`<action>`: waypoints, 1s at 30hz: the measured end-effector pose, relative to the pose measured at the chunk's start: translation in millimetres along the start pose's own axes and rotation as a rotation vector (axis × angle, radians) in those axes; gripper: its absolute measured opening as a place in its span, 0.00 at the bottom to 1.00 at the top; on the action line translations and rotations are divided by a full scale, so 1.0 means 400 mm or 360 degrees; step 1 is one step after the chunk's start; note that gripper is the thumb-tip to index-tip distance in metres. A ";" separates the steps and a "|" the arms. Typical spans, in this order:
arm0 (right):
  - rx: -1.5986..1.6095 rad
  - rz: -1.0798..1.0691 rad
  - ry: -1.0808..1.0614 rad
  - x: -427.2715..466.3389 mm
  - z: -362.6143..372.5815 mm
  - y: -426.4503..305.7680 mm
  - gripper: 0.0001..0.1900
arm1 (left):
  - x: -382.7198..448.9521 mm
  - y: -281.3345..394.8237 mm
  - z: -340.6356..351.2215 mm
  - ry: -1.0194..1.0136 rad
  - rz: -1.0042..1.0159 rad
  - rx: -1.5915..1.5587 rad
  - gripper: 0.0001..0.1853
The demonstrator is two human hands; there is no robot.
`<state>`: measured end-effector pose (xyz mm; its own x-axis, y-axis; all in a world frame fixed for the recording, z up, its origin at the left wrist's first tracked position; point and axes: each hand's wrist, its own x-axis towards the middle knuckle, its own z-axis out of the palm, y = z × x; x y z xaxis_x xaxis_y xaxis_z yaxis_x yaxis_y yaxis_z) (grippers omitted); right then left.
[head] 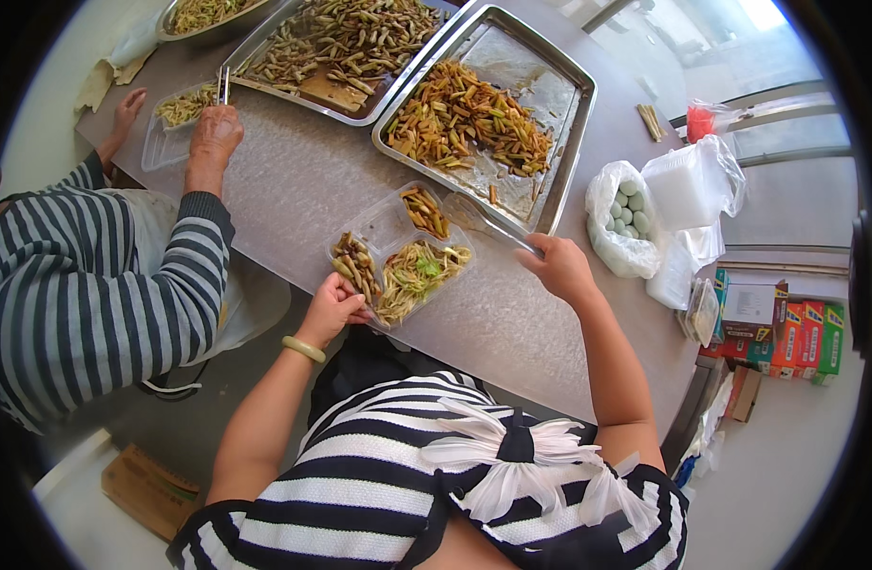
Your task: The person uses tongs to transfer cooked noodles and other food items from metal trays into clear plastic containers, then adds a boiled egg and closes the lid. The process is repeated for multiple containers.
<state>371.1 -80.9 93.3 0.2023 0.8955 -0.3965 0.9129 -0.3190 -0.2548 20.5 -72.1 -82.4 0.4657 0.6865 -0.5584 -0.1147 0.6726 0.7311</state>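
A clear plastic compartment tray stands at the table's near edge. My left hand grips its near left corner, thumb on the rim. Dark chopped vegetable pieces fill the left compartment, and orange-brown vegetable strips the far one. Pale shredded vegetable with a bright green bit lies in the large compartment. My right hand is closed around the handle of metal serving tongs. Their head is just right of the tray, apart from the food. Whether the jaws hold anything is unclear.
A steel tray of orange-brown strips stands ahead, beside another steel tray of darker pieces. A co-worker's hand holds tongs over a plastic container. At right are a bag of eggs and stacked plastic containers.
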 end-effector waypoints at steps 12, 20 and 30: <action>-0.0178 0.0395 0.0654 0.145 0.195 0.116 0.33 | 0.044 0.036 -0.002 -0.0163 -0.0094 0.0253 0.09; 0.0116 0.0247 0.0902 0.143 0.143 0.208 0.24 | 0.086 0.059 0.003 -0.0284 -0.0180 0.0473 0.08; 0.0277 0.0244 0.1458 0.129 0.042 0.687 0.09 | 0.132 0.004 0.142 -0.0414 -0.0391 0.0596 0.07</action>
<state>626.6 -127.7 -12.1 0.5831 0.7117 0.3918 0.8025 -0.4292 -0.4145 94.7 -50.4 -88.4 0.6478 0.3971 -0.6502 0.3255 0.6274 0.7075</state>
